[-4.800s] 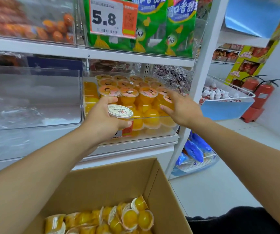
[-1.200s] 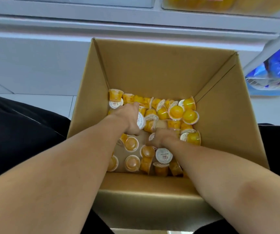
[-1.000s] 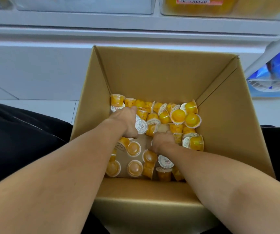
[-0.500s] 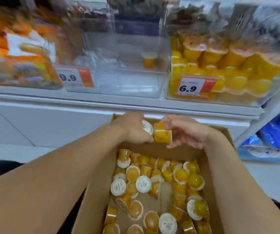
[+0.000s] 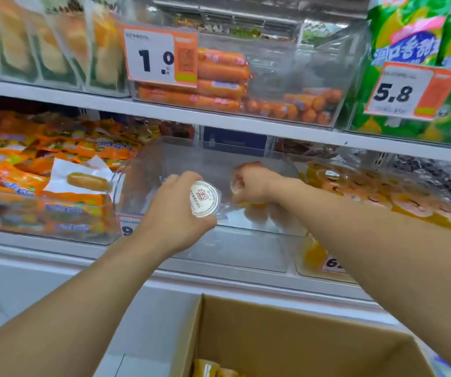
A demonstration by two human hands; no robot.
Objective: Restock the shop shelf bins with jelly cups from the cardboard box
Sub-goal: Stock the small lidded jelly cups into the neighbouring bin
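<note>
My left hand (image 5: 175, 210) grips a jelly cup (image 5: 204, 198), its white printed lid facing me, at the front wall of the clear middle shelf bin (image 5: 262, 242). My right hand (image 5: 254, 186) reaches inside that bin and holds another jelly cup (image 5: 235, 186), mostly hidden by the fingers. The bin to the right (image 5: 382, 197) is packed with orange jelly cups. The cardboard box (image 5: 287, 333) stands open at the bottom, with a few yellow cups (image 5: 210, 370) showing at its lower edge.
Left of the middle bin stands a bin of orange snack packets (image 5: 41, 186). The upper shelf carries sausage packs (image 5: 218, 80), bread-like packs (image 5: 41, 36) and green bags (image 5: 420, 36) behind price tags. A white shelf rail (image 5: 191, 270) runs below the bins.
Both hands have risen from above the box to the middle bin, each with a cup. The right hand now reaches into the bin; my view has tilted up.
</note>
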